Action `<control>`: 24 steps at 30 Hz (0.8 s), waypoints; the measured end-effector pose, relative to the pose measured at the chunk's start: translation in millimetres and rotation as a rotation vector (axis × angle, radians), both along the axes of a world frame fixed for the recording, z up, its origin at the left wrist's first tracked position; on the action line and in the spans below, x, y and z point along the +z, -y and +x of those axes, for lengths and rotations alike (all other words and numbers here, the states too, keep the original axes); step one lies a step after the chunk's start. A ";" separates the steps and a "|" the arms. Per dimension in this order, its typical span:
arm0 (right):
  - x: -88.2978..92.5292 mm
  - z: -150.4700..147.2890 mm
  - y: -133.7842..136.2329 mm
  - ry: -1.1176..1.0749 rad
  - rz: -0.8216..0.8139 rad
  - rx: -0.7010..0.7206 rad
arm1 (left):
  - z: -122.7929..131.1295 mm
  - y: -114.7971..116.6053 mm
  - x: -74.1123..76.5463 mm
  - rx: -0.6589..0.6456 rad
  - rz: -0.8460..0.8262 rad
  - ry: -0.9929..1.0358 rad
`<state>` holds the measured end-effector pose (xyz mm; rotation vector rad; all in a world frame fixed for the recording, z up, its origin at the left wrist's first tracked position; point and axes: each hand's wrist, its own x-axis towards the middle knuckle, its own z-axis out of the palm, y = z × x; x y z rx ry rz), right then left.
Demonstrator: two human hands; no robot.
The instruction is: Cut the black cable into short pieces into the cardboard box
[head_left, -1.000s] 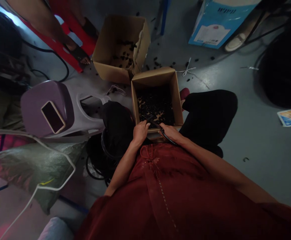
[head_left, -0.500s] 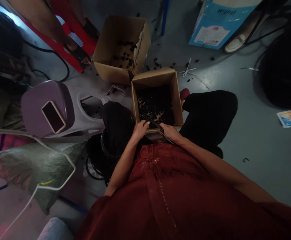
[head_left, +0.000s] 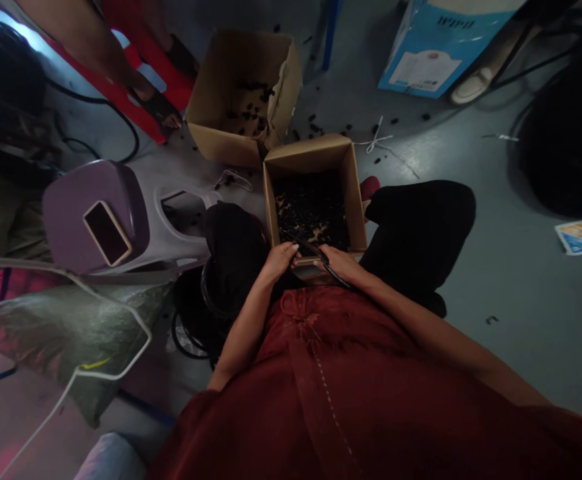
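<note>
Between my knees stands an open cardboard box (head_left: 358,200) whose bottom is covered with small black scraps (head_left: 315,200). Over its near edge, my right hand (head_left: 339,262) is closed around dark scissors (head_left: 335,272); their handle loop curves out below my fingers and the blades point left over the box. My left hand (head_left: 279,260) is pinched on a small black piece (head_left: 295,257), close to the blades. The piece is mostly hidden by my fingers, so its exact kind is unclear.
A second cardboard box (head_left: 223,143) with black bits stands just beyond. On the left a purple stool (head_left: 71,220) bears a phone (head_left: 107,233), near a stuffed sack (head_left: 85,327). A co-worker's feet (head_left: 158,107) rest by a red stool. A blue carton (head_left: 425,53) stands far right.
The scissors' blades have shifted and now show more plainly over the box. My left fingers have turned slightly, showing the black piece below them. Both hands stay in nearly the same place.
</note>
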<state>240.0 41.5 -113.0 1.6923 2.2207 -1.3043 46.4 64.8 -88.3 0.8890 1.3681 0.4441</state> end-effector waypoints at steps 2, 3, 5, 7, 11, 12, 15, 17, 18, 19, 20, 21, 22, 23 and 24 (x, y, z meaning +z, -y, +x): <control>2.4 0.4 -1.4 0.004 -0.024 0.011 | 0.0 1.0 -3.2 -0.048 0.040 -0.041; 4.0 1.3 -2.4 0.011 -0.030 0.018 | 0.0 1.3 -4.4 -0.076 0.057 -0.063; 7.2 4.4 -5.4 0.031 -0.036 0.040 | 0.3 1.6 -5.7 -0.132 0.077 -0.106; 9.5 8.4 -9.8 0.051 -0.044 0.067 | 0.9 1.4 -5.3 -0.167 0.080 -0.132; 9.8 15.2 -19.3 0.036 -0.044 0.120 | 0.7 0.3 -0.8 -0.182 0.073 -0.093; 9.3 16.2 -20.8 0.028 -0.037 0.130 | 0.2 0.2 0.3 -0.187 0.074 -0.077; 8.4 17.8 -21.5 0.012 -0.023 0.166 | -1.6 0.4 2.2 -0.209 0.085 -0.071; 8.2 18.3 -19.5 0.015 -0.019 0.178 | -2.2 1.0 2.3 -0.225 0.097 -0.076; 8.0 18.3 -18.2 0.021 -0.019 0.180 | -2.3 1.3 2.1 -0.231 0.102 -0.075; 7.7 18.2 -17.0 0.030 -0.020 0.178 | -2.3 1.5 1.9 -0.233 0.103 -0.070; 7.0 18.0 -15.8 0.038 -0.019 0.173 | -2.2 1.7 1.7 -0.232 0.101 -0.063; 6.0 17.7 -14.8 0.043 -0.018 0.167 | -2.1 1.6 1.3 -0.226 0.095 -0.056; 4.8 17.3 -13.9 0.047 -0.016 0.159 | -2.0 1.5 0.9 -0.217 0.089 -0.049; 3.4 16.8 -13.1 0.052 -0.016 0.149 | -2.0 1.3 0.3 -0.208 0.084 -0.043; 1.8 16.2 -12.5 0.055 -0.016 0.138 | -2.0 1.0 -0.2 -0.199 0.082 -0.039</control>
